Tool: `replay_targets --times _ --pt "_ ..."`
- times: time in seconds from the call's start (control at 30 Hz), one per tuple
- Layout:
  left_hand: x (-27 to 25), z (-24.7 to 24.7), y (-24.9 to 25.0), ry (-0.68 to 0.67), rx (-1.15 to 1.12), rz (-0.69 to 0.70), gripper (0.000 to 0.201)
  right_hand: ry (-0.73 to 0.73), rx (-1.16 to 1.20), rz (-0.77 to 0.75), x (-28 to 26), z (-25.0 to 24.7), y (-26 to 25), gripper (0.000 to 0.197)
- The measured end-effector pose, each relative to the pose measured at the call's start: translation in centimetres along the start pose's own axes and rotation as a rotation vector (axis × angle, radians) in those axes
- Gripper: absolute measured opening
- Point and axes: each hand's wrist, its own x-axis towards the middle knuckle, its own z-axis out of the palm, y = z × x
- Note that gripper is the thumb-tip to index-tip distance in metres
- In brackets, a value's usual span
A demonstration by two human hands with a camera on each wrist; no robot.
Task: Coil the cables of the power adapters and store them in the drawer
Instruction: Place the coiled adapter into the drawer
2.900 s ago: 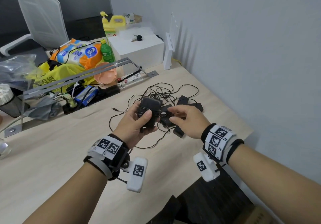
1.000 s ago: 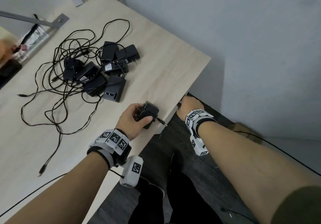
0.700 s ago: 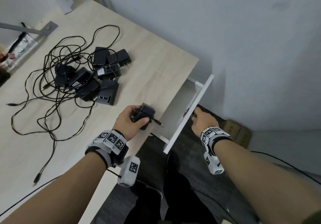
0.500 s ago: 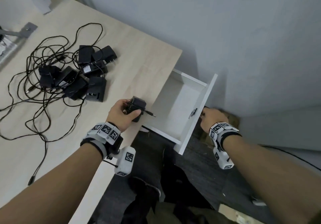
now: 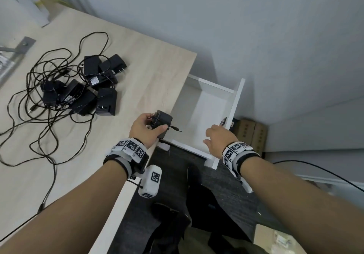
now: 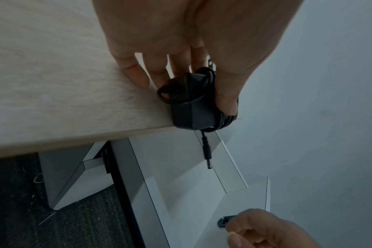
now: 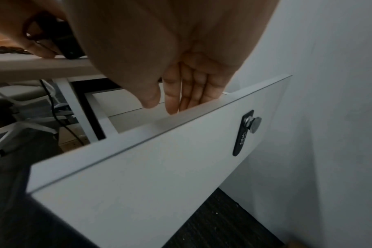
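Coiled black power adapter: clasped in left hand at desk edge.
Right hand: fingers relaxed, empty, above white drawer.
Advice: lower adapter in, plug tucked.

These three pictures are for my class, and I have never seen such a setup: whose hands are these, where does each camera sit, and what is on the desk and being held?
A person works with bare hands, wearing one camera on the head and one on each wrist. The head picture looks down at the desk, where a tangle of black adapters lies. The left hand has its grip on one adapter with its cable wound round it, at the desk's edge. The right hand hangs open over the pulled-out white drawer; its wrist picture shows straight fingers and the drawer's knob.
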Motion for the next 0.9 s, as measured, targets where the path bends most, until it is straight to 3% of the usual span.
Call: replay_targets --times 0.43,0.5,0.63,0.77,0.83,0.9 --pt "-1.1 0.8 -0.1 -0.121 -0.034 -0.019 0.043 -0.167 -0.051 0.289 -1.8 -0.1 2.4 0.039" --pt "-1.0 0.9 0.2 -0.113 -0.055 -0.03 0.043 -0.102 0.136 0.313 -1.5 -0.7 1.3 0.046" --pt "-0.4 2.2 1.4 -0.11 -0.241 -0.126 0.05 0.1 0.853 0.266 -0.5 -2.2 -2.6 0.044" --pt "0.4 4.0 3.1 -0.108 -0.49 -0.232 0.078 0.029 1.333 0.202 0.2 -2.9 -5.3 0.046" --pt "0.6 4.7 3.9 -0.135 -0.54 -0.252 0.076 0.038 1.458 0.202 0.6 -2.9 -5.2 0.046" --pt "0.8 5.1 4.5 -0.153 -0.526 -0.25 0.061 0.057 1.558 0.217 1.3 -2.6 -4.8 0.039"
